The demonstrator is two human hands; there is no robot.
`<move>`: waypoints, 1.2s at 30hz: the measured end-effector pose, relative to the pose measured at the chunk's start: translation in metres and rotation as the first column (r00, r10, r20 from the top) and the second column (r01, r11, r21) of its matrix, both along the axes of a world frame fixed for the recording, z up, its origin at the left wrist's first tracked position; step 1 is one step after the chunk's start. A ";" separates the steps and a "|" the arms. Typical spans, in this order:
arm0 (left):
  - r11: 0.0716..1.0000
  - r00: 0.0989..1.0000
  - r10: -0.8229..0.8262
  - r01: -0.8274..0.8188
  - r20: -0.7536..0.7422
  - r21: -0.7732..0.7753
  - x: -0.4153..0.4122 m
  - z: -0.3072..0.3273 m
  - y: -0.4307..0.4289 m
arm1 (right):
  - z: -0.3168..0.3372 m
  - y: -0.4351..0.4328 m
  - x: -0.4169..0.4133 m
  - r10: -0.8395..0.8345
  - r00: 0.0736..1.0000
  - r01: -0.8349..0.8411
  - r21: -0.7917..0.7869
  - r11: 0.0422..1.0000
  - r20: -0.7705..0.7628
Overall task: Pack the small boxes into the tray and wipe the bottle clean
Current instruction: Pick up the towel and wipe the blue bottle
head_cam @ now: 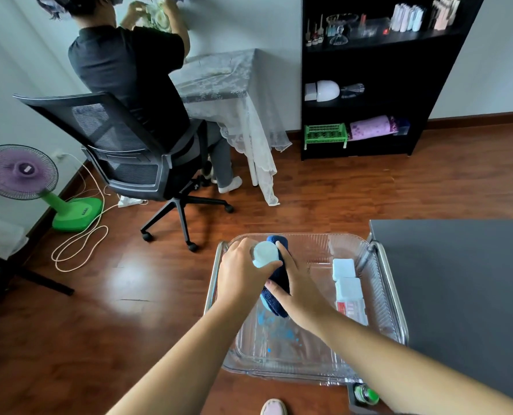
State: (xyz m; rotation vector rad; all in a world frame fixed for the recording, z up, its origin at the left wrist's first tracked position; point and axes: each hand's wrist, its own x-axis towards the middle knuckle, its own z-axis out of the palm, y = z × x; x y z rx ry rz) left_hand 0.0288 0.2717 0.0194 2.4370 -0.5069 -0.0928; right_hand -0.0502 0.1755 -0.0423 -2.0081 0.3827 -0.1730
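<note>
Forearms reached forward from the lower edge, with a pink shoe toe (274, 407) and a small green-capped container (366, 395) below them; the left hand (243, 274) gripped a pale blue plastic bottle (265, 254) just under its round whitish cap, fingers curled round it and thumb laid across the front; the right hand (300, 283) held a dark blue terry cloth (282, 286) against the bottle's side, fingers close together and wrapped over the cloth, thumb pinching it from the near side; the bottle hung tilted above the left part of a clear ribbed plastic tray (378, 310), which sat in a silver metal frame (394, 295) beside a dark grey tabletop (458, 280); along the tray's right wall lay three small boxes in a row, a white square box (343, 268) farthest, a second white box (348, 289) touching it, and a red-and-white labelled box (352, 310) nearest; blue specks dotted the tray floor; farther off, a person sat on a black mesh office chair (123, 151), near a purple-and-green floor fan (18, 172) and a black shelf unit (369, 70)
</note>
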 end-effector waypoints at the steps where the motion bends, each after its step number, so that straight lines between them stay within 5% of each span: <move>1: 1.000 1.000 0.014 -0.014 0.002 0.006 -0.001 0.000 -0.001 | -0.001 0.002 -0.002 -0.002 1.000 0.002 -0.005 1.000 0.005; 7: 0.979 0.978 -0.195 0.199 -0.074 0.054 0.014 0.008 -0.006 | -0.003 -0.009 0.000 -0.016 1.000 0.016 -0.062 0.998 -0.006; 14: 0.859 0.829 -0.450 0.503 -0.334 0.092 0.044 0.026 0.002 | 0.003 -0.045 0.008 0.197 0.974 -0.200 -0.018 0.980 -0.112; 21: 0.988 0.986 -0.157 0.157 -0.059 0.003 0.014 0.005 0.000 | -0.004 -0.030 0.003 0.115 0.992 -0.117 -0.039 0.992 -0.052; 31: 0.831 0.819 -0.504 0.546 -0.274 0.105 0.048 0.025 0.002 | 0.003 -0.036 0.003 0.100 0.994 -0.100 0.019 0.995 -0.031; 36: 0.985 0.978 -0.166 0.160 -0.124 -0.058 0.016 0.003 0.002 | 0.002 -0.031 0.002 0.108 0.993 -0.108 0.000 0.994 -0.048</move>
